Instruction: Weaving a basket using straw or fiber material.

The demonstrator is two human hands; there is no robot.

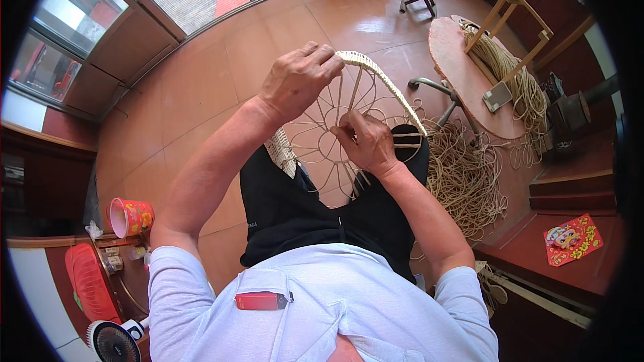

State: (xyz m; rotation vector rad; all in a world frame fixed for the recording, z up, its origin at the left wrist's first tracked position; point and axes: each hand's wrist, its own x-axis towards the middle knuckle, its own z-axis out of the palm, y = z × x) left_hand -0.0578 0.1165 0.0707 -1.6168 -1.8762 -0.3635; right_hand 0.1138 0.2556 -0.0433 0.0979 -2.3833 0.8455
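Seated person working a round wire frame (pixel 335 131) partly wrapped in pale cord, held over the lap.

At far left, a red patterned cup (pixel 131 216) stands on a low shelf, with a red fan (pixel 90 285) below it. The left hand (pixel 298 77) is closed on the cord-wrapped rim (pixel 376 74) at the top of the frame. The right hand (pixel 365 141) pinches a spoke near the hub, fingers narrow and closed on it. Loose cord (pixel 466 177) lies heaped on the floor just right of the knee. Beyond it, a wooden frame (pixel 510 33) rests on a round table (pixel 453 53).
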